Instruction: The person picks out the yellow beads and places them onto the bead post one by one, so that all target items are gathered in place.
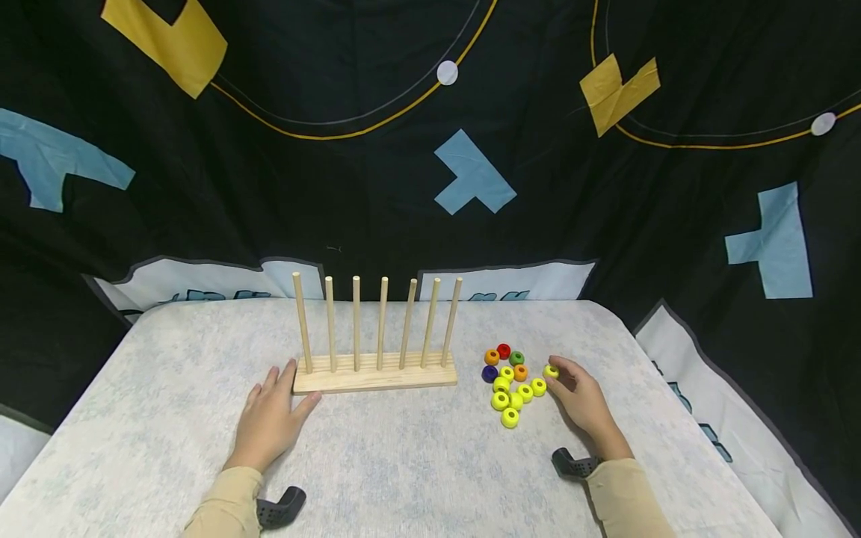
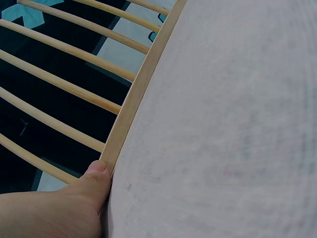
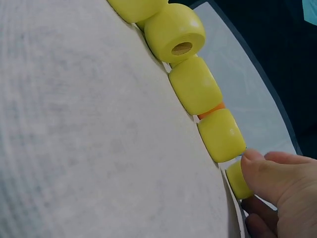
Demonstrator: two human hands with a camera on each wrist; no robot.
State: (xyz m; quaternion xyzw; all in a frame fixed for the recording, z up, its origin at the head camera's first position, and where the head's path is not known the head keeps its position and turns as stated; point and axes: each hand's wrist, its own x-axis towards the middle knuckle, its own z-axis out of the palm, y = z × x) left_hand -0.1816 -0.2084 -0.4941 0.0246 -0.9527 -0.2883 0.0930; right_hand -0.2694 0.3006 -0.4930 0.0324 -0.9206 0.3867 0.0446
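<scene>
A wooden peg rack [image 1: 377, 381], with several upright dowels on a flat base, stands mid-table. My left hand [image 1: 269, 422] rests at its left end with fingers spread, the index along the side. In the left wrist view the thumb [image 2: 96, 171] touches the base's long front edge [image 2: 131, 104]. On the right, my right hand [image 1: 581, 400] pinches a yellow bead [image 1: 551, 371] between thumb and fingers, low at the tabletop. Left of it lie loose yellow beads [image 1: 525, 392], orange beads [image 1: 521, 373], a red bead [image 1: 504, 350], a green bead [image 1: 516, 359] and a dark purple bead [image 1: 489, 373].
The pale mottled tabletop [image 1: 403, 463] has rounded far corners. Behind it hangs a black cloth [image 1: 377, 202] with blue and yellow shapes. Black wrist devices [image 1: 281, 508] sit on both arms.
</scene>
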